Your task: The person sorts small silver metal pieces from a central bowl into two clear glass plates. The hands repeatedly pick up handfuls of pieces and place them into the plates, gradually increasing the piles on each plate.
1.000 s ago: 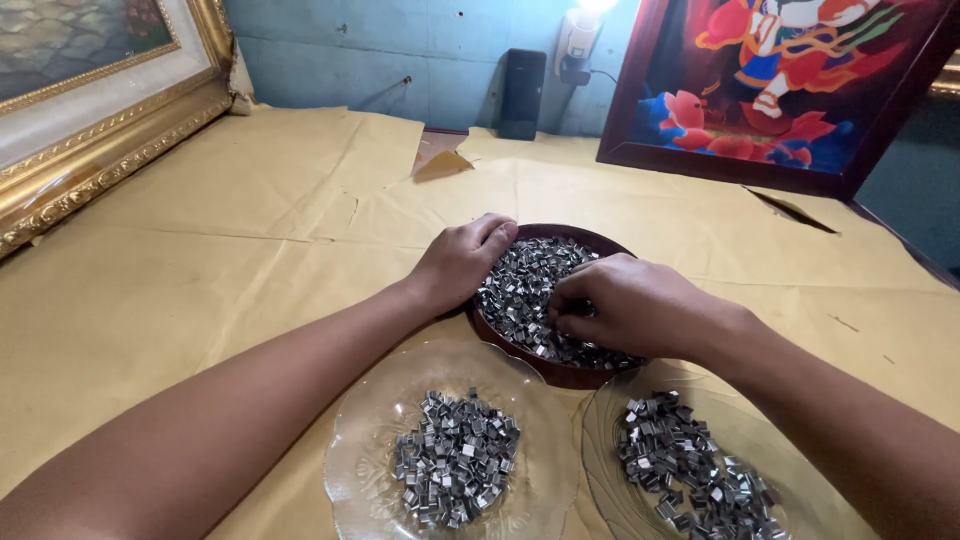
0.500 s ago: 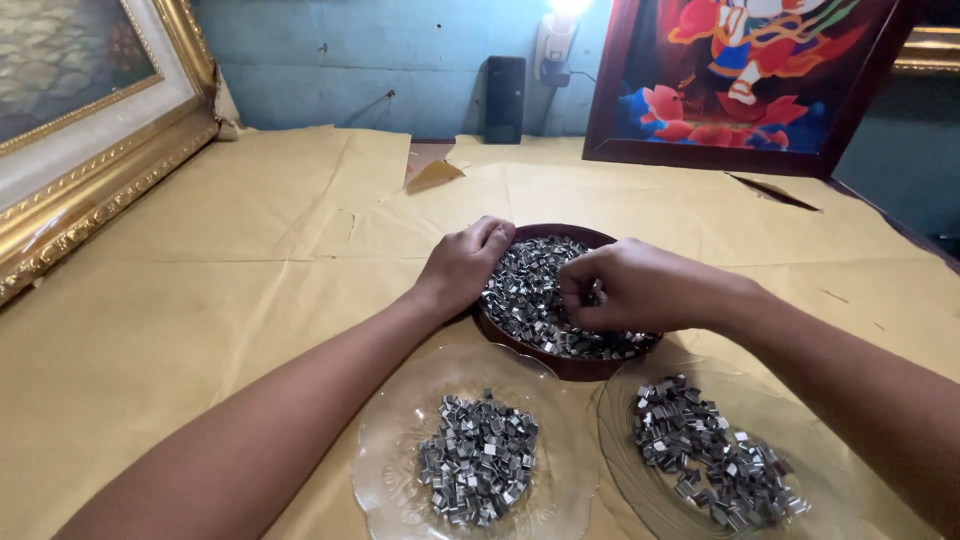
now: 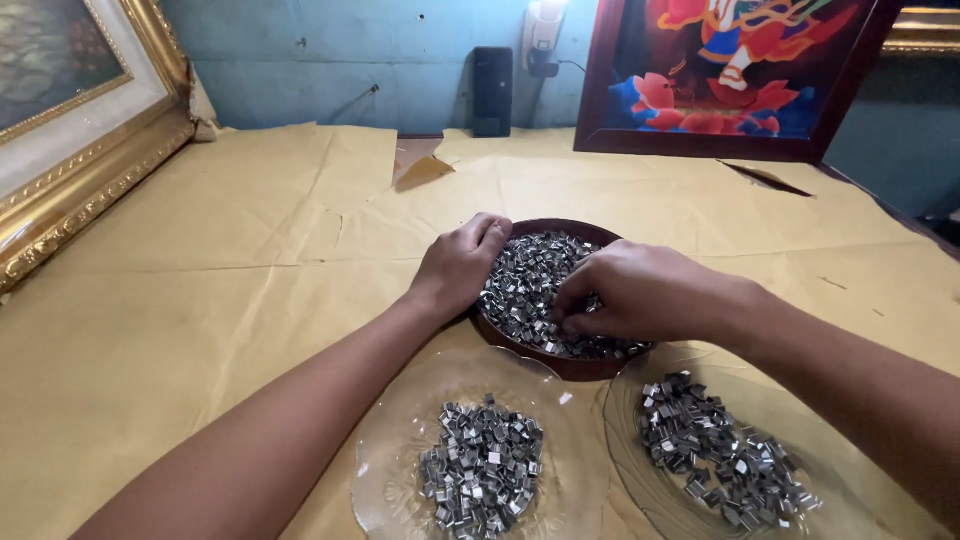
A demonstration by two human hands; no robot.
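Note:
A dark brown bowl (image 3: pixel 585 367) heaped with small silvery metal clips (image 3: pixel 535 275) sits mid-table. My left hand (image 3: pixel 462 262) rests on its left rim, fingers curled into the clips. My right hand (image 3: pixel 640 292) lies over the right side of the heap, fingertips pinched down among the clips; whether it holds any is hidden. In front of the bowl stand two clear glass plates: the left glass plate (image 3: pixel 400 425) carries a pile of clips (image 3: pixel 483 475), and the right glass plate (image 3: pixel 625 420) carries another pile (image 3: pixel 725 460).
Yellow-brown paper (image 3: pixel 230 290) covers the table, torn near the back. A gold-framed picture (image 3: pixel 70 150) leans at the left, a dark-framed colourful painting (image 3: pixel 730 75) against the blue wall at the back right, and a small black box (image 3: pixel 492 90) between them.
The view has shifted slightly, so bowl and plates sit a little further right. My right hand has pressed its fingertips lower into the clips; my left hand stays on the rim.

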